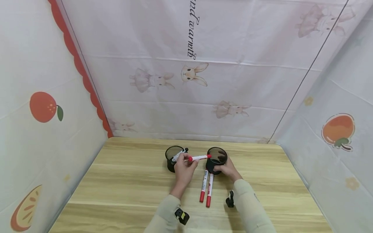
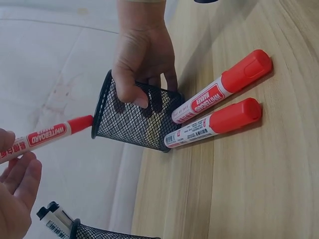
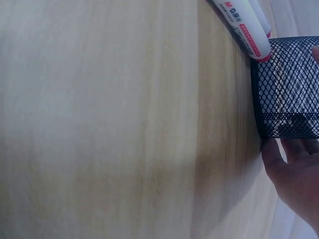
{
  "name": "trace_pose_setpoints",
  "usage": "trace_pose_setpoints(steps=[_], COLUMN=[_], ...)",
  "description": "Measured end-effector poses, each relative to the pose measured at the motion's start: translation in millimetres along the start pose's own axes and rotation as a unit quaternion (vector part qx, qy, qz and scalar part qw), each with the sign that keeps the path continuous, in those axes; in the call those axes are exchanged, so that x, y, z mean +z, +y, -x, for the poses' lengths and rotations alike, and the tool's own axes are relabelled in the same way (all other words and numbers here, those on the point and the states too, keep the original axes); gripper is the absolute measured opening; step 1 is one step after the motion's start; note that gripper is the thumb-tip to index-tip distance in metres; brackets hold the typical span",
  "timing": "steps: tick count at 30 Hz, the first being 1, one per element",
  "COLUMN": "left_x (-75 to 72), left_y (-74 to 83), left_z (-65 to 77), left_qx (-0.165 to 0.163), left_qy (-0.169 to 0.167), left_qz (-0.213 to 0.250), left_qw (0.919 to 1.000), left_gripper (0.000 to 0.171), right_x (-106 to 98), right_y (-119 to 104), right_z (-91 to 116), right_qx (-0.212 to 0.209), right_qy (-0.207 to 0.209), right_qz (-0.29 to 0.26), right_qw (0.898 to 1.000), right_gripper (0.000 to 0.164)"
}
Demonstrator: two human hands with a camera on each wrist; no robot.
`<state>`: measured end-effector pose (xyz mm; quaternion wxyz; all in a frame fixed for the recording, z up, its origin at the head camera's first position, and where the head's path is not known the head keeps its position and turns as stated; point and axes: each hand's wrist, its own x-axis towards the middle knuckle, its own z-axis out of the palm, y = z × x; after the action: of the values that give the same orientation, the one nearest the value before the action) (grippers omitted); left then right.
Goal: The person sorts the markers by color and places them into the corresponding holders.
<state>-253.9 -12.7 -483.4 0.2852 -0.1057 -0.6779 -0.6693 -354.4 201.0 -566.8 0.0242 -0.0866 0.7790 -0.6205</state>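
Note:
My left hand (image 1: 184,171) pinches a red-and-white whiteboard marker (image 2: 47,135) between fingers and thumb. The marker is held nearly level, its red tip end right at the rim of a black mesh pen cup (image 2: 137,122). That cup stands upright on the table, and my right hand (image 1: 230,170) grips it round its right side, thumb in front. Two more red-capped whiteboard markers, one (image 1: 204,186) left of the other (image 1: 209,191), lie side by side in front of the cup, their far ends at its base.
A second mesh pen cup (image 1: 171,165) stands to the left, behind my left hand, with black-capped white markers (image 1: 178,156) leaning in it. The wooden table (image 1: 125,181) meets a printed fabric wall (image 1: 163,126) at the back, with more fabric at both sides.

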Motion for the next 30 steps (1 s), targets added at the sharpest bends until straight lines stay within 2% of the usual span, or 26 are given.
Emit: trace_pose_setpoints(steps=[2, 5, 10, 19, 30], left_x=[1.7, 5.3, 10.7, 17.1, 27.2], left_y=[-1.6, -15.5, -37.4, -46.2, -49.7], left_z=[-1.6, -4.7, -8.8, -9.6, -10.3], left_qx=[-0.002, -0.01, -0.005, -0.012, -0.048], left_qy=[-0.003, -0.009, -0.013, -0.009, -0.021], left_qz=[-0.005, -0.013, -0.026, -0.039, -0.03], left_qw=[1.0, 0.9998, 0.9996, 0.9991, 0.9982], left_gripper=[0.025, 0.026, 0.027, 0.022, 0.021], right_x=[-0.9, -1.4, -0.1, 0.2, -0.1], right_y=[-6.1, -16.9, -27.4, -26.8, -23.5], right_z=[2.4, 7.2, 13.7, 14.3, 12.0], right_qx=[0.001, -0.002, -0.006, -0.001, -0.004], right_qy=[-0.006, -0.017, -0.022, -0.021, -0.012], right_qz=[-0.012, -0.02, -0.013, -0.018, -0.026], right_qw=[1.0, 1.0, 1.0, 1.0, 1.0], right_gripper=[0.089, 0.089, 0.088, 0.087, 0.087])
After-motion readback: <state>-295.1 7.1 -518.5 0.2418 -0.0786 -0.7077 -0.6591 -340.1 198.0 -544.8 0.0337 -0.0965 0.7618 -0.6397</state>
